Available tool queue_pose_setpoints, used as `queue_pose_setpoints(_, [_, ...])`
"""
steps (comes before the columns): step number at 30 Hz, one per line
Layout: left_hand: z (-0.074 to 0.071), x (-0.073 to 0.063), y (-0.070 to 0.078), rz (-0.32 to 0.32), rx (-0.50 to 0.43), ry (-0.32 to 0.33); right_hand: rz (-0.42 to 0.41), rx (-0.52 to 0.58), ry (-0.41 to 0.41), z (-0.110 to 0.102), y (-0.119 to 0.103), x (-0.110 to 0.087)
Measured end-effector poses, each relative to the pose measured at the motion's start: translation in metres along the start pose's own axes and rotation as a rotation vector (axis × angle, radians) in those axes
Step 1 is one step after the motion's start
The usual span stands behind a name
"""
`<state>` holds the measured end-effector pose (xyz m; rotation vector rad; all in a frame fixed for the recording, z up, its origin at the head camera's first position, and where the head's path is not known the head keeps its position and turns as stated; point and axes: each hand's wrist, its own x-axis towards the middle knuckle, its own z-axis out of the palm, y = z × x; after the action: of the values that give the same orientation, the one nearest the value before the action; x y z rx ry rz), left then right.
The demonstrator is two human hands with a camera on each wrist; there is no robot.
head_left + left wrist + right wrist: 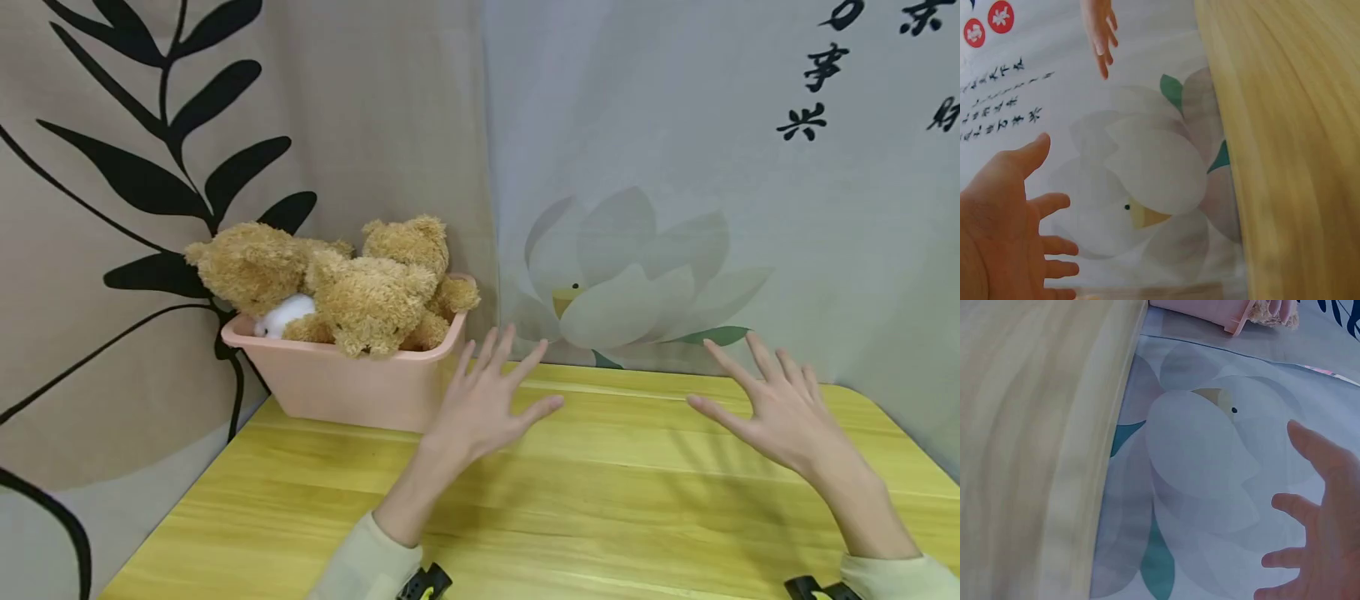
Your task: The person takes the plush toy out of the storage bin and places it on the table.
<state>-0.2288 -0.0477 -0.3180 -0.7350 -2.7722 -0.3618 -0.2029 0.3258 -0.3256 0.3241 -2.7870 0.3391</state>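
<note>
My left hand [483,408] is held over the table with its fingers spread and nothing in it. It overlaps the right end of a pink plastic bin [352,387] in the head view. Several fluffy tan teddy bears [382,300] fill the bin, and a small white plush [288,314] peeks out between them. Farther right, my right hand [787,417] also hovers above the wood with fingers apart, holding nothing. In the left wrist view the left palm [1004,231] faces the cloth backdrop; the right wrist view shows the right hand's thumb and fingers [1329,462] extended.
The yellow wood-grain table [600,508] runs back to a hanging cloth [652,150] printed with a pale lotus and black characters. At the left, another cloth [375,108] carries black leaves. The bin stands at the table's back left corner.
</note>
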Motion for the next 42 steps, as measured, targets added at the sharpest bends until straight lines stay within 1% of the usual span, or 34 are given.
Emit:
queue_pose_setpoints(4, [-0.008, -0.002, -0.001, -0.001, -0.008, 0.044, -0.017, -0.003, 0.027, -0.005, -0.005, 0.002])
queue_pose_setpoints(11, [-0.02, -0.01, -0.006, -0.002, -0.007, 0.113, -0.047, 0.021, 0.032, -0.014, -0.02, 0.01])
queue_pose_setpoints(15, [-0.026, -0.013, -0.01, 0.009, -0.015, 0.175, -0.051, 0.057, 0.045, -0.017, -0.029, 0.014])
queue_pose_setpoints(16, [-0.027, -0.014, -0.012, 0.011, -0.025, 0.19, -0.048, 0.068, 0.048, -0.018, -0.031, 0.015])
queue_pose_setpoints(20, [-0.035, -0.017, -0.017, 0.026, -0.112, 0.256, -0.021, 0.103, 0.055, -0.021, -0.038, 0.018])
queue_pose_setpoints(23, [-0.042, -0.019, -0.021, 0.03, -0.137, 0.301, -0.016, 0.124, 0.066, -0.023, -0.043, 0.02])
queue_pose_setpoints(27, [-0.048, -0.023, -0.027, 0.057, -0.124, 0.375, -0.042, 0.158, 0.116, -0.022, -0.048, 0.023])
queue_pose_setpoints(34, [-0.055, -0.029, -0.042, 0.159, -0.144, 0.539, -0.115, 0.209, 0.242, -0.022, -0.066, 0.03])
queue_pose_setpoints(37, [-0.059, -0.033, -0.051, 0.185, -0.137, 0.597, -0.142, 0.233, 0.28, -0.022, -0.074, 0.034])
queue_pose_setpoints(39, [-0.061, -0.035, -0.058, 0.199, -0.141, 0.624, -0.161, 0.255, 0.296, -0.021, -0.077, 0.036])
queue_pose_setpoints(42, [-0.064, -0.038, -0.07, 0.211, -0.15, 0.666, -0.21, 0.285, 0.321, -0.018, -0.081, 0.041])
